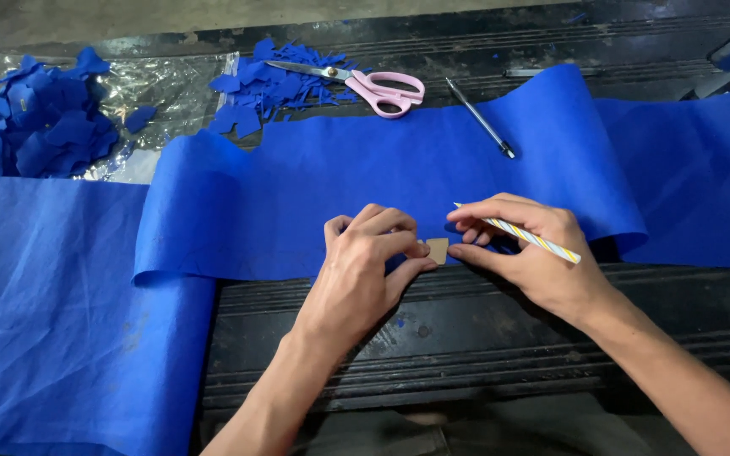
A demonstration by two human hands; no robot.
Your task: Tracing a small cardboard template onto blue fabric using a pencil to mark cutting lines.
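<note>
A long strip of blue fabric (399, 181) lies folded across a dark ridged work surface (466, 338). At its near edge sits a small tan cardboard piece (438, 250). My left hand (365, 270) presses on the fabric and pinches the left side of that piece with thumb and forefinger. My right hand (525, 249) touches the piece's right side and holds a yellow-and-white striped pencil (527, 237), which lies across the fingers with its tip pointing left.
Pink-handled scissors (373, 84) lie at the back on a heap of small blue fabric cutouts (264, 84). A bigger heap of cutouts (40, 118) rests on clear plastic at the far left. A dark pen (482, 120) lies on the fabric's far edge.
</note>
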